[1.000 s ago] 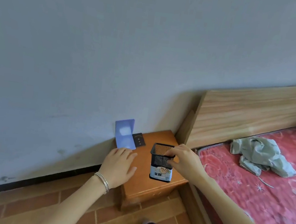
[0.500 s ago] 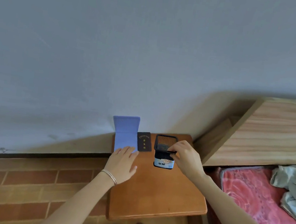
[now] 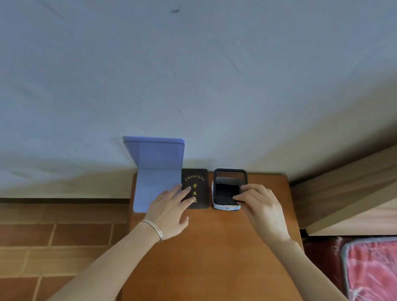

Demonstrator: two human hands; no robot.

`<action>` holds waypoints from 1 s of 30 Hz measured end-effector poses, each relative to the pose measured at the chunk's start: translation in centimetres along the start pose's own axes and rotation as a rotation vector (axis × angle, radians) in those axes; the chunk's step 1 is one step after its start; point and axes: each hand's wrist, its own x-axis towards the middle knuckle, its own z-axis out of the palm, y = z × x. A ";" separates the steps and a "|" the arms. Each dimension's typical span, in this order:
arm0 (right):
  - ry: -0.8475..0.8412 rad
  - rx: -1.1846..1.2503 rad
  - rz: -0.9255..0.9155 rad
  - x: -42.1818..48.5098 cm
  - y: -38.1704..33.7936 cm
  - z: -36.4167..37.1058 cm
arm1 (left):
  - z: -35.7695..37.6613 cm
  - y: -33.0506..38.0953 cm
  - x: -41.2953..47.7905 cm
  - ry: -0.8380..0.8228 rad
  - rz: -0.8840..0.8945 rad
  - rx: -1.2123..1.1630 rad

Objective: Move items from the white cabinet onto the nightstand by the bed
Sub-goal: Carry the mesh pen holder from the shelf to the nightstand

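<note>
A black mesh pen holder point(image 3: 228, 188) with a white and blue label stands upright near the back of the wooden nightstand point(image 3: 217, 266). My right hand point(image 3: 261, 210) grips its right rim. Left of it lies a dark booklet point(image 3: 195, 187) with gold lettering. A blue bent bookend point(image 3: 156, 172) sits at the back left corner, its upright leaf against the wall. My left hand point(image 3: 170, 212) lies flat with spread fingers over the bookend's base and the booklet's lower left corner.
A grey wall rises behind the nightstand. The wooden headboard point(image 3: 363, 192) and the red-covered mattress point(image 3: 382, 283) border it on the right. Brick-patterned floor point(image 3: 28, 249) lies to the left.
The view has closed in over the nightstand. The pen holder has gone from mid-air at the front to standing at the back beside the booklet. My left hand slid onto the booklet.
</note>
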 end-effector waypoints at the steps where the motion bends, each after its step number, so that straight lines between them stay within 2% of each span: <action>1: 0.012 -0.002 -0.005 0.2 0.2 0.5 | 0.2 -0.2 0.3 0.015 0.008 -0.014; 8: 0.132 -0.030 0.009 1.8 0.9 2.3 | 1.0 -0.4 1.2 0.055 -0.042 -0.117; 13: 0.140 -0.063 0.011 2.2 1.4 2.7 | 0.8 -0.3 1.4 0.038 -0.051 -0.115; 16: 0.100 -0.088 0.005 2.4 1.0 2.6 | 0.4 -0.3 1.5 -0.011 -0.048 -0.089; 19: -0.027 -0.099 -0.017 2.6 -0.2 1.3 | -1.3 -0.1 1.1 -0.059 -0.046 -0.024; 24: -0.080 -0.071 0.048 3.3 -2.9 -5.4 | -8.2 0.9 -1.5 0.003 0.007 0.014; 30: -0.037 -0.149 0.173 3.3 -8.7 -18.6 | -19.8 5.0 -5.8 0.235 0.202 0.009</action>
